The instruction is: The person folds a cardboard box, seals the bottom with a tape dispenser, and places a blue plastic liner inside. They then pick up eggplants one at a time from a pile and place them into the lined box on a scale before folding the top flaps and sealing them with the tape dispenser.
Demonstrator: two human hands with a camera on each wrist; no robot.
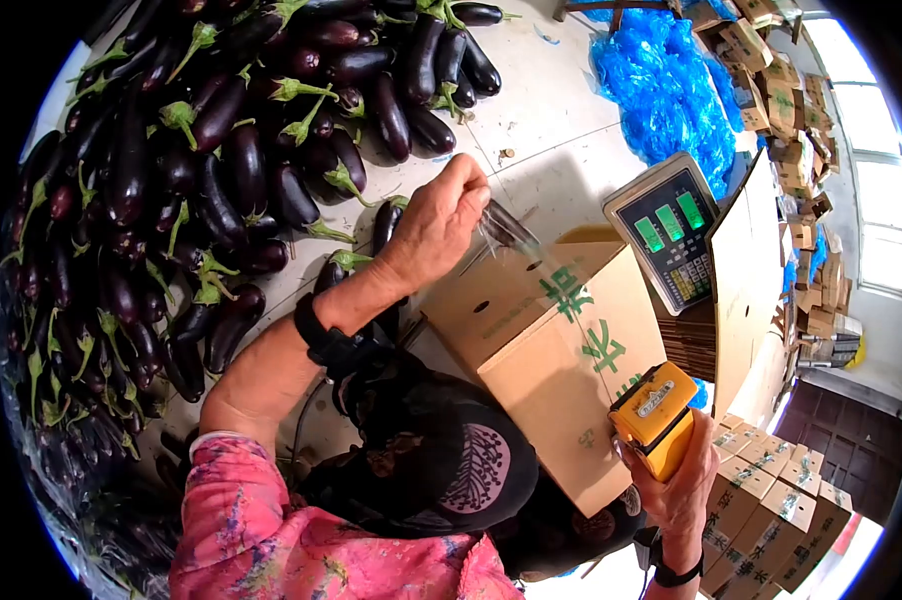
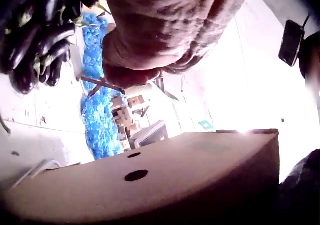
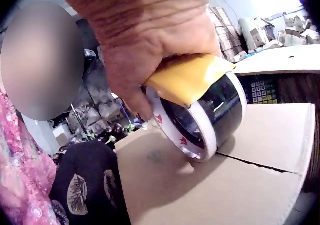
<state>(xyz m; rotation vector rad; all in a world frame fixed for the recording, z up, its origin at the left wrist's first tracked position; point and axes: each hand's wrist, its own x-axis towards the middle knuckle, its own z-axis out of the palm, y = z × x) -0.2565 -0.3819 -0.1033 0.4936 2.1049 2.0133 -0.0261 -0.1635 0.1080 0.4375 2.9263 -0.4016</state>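
My right hand [image 1: 676, 480] grips a yellow tape dispenser [image 1: 656, 415] at the near end of a cardboard carton [image 1: 561, 400]. A wide tape roll [image 3: 202, 122] sits in the dispenser, right over the carton's top seam in the right wrist view. Beyond the far end of the carton, my left hand [image 1: 436, 225] pinches the loose end of a clear tape strip [image 1: 509, 232] between curled fingers. Along the carton top the strip runs toward the dispenser, over green printed characters. The left wrist view shows the carton side [image 2: 175, 170] with two hand holes, below my left hand.
A big heap of eggplants [image 1: 221, 180] covers the floor on the left. Beside the carton stands a scale display [image 1: 666, 235] with green digits. Blue plastic bags [image 1: 666, 85] lie behind it. Taped cartons [image 1: 771, 500] are stacked at the lower right.
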